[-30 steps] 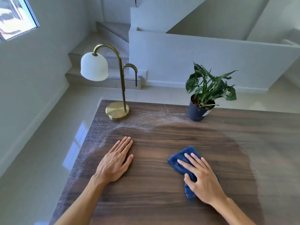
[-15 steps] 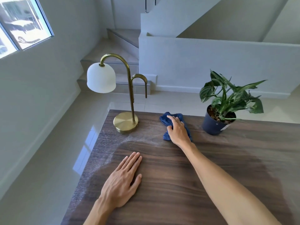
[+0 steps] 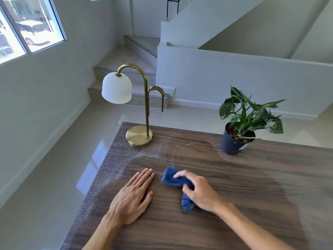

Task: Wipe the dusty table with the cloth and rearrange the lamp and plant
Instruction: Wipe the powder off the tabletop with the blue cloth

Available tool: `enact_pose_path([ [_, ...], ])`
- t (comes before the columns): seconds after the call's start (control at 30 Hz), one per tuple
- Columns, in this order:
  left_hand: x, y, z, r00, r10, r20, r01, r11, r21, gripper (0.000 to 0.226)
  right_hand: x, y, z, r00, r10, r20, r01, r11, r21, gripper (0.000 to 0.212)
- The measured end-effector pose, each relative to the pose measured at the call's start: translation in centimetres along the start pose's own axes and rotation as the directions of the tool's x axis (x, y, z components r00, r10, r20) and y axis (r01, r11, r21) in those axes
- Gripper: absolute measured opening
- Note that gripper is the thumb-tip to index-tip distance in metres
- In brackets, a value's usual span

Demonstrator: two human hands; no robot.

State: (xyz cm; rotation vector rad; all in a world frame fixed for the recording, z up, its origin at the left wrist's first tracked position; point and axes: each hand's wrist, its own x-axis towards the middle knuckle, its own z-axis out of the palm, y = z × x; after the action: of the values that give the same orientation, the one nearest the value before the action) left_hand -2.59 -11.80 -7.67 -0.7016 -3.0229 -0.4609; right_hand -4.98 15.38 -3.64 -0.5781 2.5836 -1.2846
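A dark wooden table (image 3: 243, 186) carries pale dust along its left and far edges; the middle looks darker and wiped. My right hand (image 3: 200, 192) presses a crumpled blue cloth (image 3: 171, 179) on the table near the middle. Flat on the wood just left of the cloth lies my left hand (image 3: 133, 195), fingers spread, holding nothing. A brass lamp (image 3: 139, 136) with a white dome shade stands at the far left corner. The plant (image 3: 250, 116) in a dark blue pot stands at the far edge, to the right.
The table's left edge drops to a glossy tiled floor (image 3: 54, 168). Beyond the far edge are stair steps (image 3: 126, 69) and a low white wall (image 3: 234, 78). A window (image 3: 30, 27) is up at the left.
My right hand has pulled the cloth back from the far edge between lamp and plant to the near middle, beside my left hand. The left hand stays flat.
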Motion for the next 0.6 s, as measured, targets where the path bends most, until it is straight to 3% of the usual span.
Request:
enact_pose_path([
  [0.07, 0.0, 0.1, -0.1, 1.000, 0.003, 0.003, -0.003, 1.000, -0.002, 0.064, 0.7, 0.7, -2.1, 0.977, 0.007, -0.211, 0.003, 0.999, 0.047, 0.053],
  [0.13, 0.0, 0.2, -0.1, 1.000, 0.001, -0.004, -0.001, 1.000, -0.010, 0.063, 3.1, 1.5, -4.3, 0.903, 0.059, -0.426, -0.030, 0.997, 0.073, 0.059],
  [0.2, -0.1, 0.2, -0.2, 1.000, -0.001, -0.008, 0.001, 1.000, -0.012, 0.063, 6.3, 2.6, -6.3, 0.825, 0.143, -0.546, -0.124, 0.990, 0.070, 0.062],
  [0.37, 0.0, 0.3, 0.1, 0.999, -0.001, -0.032, 0.000, 1.000, -0.028, 0.062, 12.2, 6.6, -5.4, 0.829, 0.389, -0.401, -0.447, 0.893, -0.057, 0.060],
  [0.6, 0.3, 0.2, -0.1, 1.000, -0.003, -0.024, 0.002, 0.999, -0.050, 0.062, 16.8, 3.5, -0.4, 0.953, 0.230, -0.197, -0.269, 0.941, -0.204, 0.055],
])
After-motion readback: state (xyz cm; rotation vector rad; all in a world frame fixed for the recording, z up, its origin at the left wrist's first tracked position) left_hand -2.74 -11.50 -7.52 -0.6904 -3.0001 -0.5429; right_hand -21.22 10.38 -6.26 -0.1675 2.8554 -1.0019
